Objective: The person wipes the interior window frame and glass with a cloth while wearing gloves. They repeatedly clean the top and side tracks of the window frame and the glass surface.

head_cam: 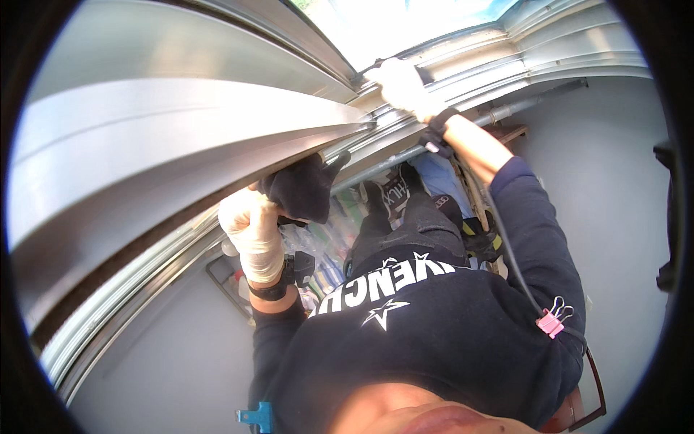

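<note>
My left hand [252, 233], in a pale thin glove, grips a bunched black cloth [301, 187]. The cloth lies close to the lower edge of a metal-framed window sash [244, 146], which partly hides my fingers. Farther forward, my right hand [404, 87] is stretched out over the window track [390, 116], near the corner of the window opening. Its pale glove is washed out by bright light. A dark bit shows by those fingertips, and I cannot tell whether the hand holds it. Both wrists wear black straps with small devices.
Below the window frame runs a grey pipe [379, 165]. A striped plastic bag [320, 244] and a light blue cloth [442, 176] lie low around my shoes. A cable [509, 247] runs along my right arm, held at the sleeve by a pink binder clip [551, 324]. Grey wall [602, 179] stands to the right.
</note>
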Demonstrator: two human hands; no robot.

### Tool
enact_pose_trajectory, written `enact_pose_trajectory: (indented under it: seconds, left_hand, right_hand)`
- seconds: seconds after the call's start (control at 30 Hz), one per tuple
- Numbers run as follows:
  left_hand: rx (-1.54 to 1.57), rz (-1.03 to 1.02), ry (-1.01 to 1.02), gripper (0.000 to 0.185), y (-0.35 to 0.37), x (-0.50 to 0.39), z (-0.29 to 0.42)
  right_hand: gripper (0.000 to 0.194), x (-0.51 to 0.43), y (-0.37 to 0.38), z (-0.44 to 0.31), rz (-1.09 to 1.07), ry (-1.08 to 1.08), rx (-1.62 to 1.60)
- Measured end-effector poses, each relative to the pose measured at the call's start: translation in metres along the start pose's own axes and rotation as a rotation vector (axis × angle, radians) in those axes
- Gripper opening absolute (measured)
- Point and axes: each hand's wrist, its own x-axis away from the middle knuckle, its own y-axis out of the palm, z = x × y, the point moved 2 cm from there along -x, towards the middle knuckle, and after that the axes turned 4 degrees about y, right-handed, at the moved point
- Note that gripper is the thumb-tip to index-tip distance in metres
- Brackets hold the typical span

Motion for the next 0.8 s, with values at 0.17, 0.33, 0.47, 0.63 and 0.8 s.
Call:
enact_pose_trajectory:
  seconds: [0.17,0.33,0.47,0.63,0.8]
  left_hand:
    - [-0.025,-0.177,0.036,0.047,-0.004,0.002,-0.003]
    - [0.078,-0.09,-0.038,0.027,-0.005,0.0,-0.002]
    - [0.002,-0.094,-0.084,0.025,-0.002,-0.002,0.006]
    - [0.047,-0.038,-0.06,0.023,0.003,0.002,0.005]
    - [0.006,-0.181,0.137,0.036,0.011,0.001,0.007]
  right_hand:
    - [0.018,-0.004,0.023,-0.027,-0.085,-0.032,-0.117]
    - [0.02,-0.004,0.004,0.018,-0.165,-0.172,0.115]
    - [0.013,0.005,-0.033,0.074,-0.01,-0.084,0.125]
    - [0.013,-0.004,-0.025,0.058,0.07,-0.077,0.227]
    - [0.017,-0.006,0.015,-0.015,-0.212,0.003,-0.094]
